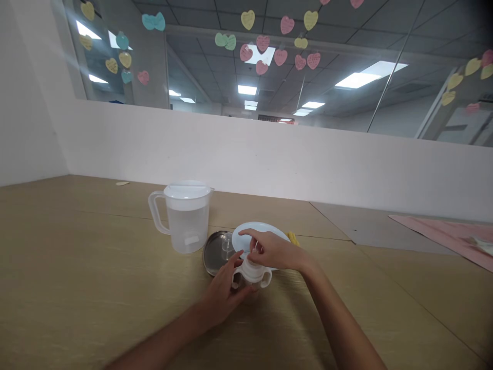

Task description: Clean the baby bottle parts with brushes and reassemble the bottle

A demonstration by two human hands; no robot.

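A baby bottle (252, 273) with a white collar and two side handles stands on the table in front of me. My left hand (227, 285) is closed around its left side and lower body. Above it, my right hand (271, 250) pinches at the bottle's top; its index finger sticks out to the left, and the fingertips partly hide what they hold there. Just behind the hands lie a white oval plate (246, 228) and a round metal tray (213, 257) with a clear domed cap (227, 245) on it.
A lidded clear plastic pitcher (188, 221) with liquid in it stands behind to the left. Something yellow (293, 239) lies by the plate's right edge. A pink cloth (442, 236) is at the far right. A white wall (231, 154) bounds the table's back.
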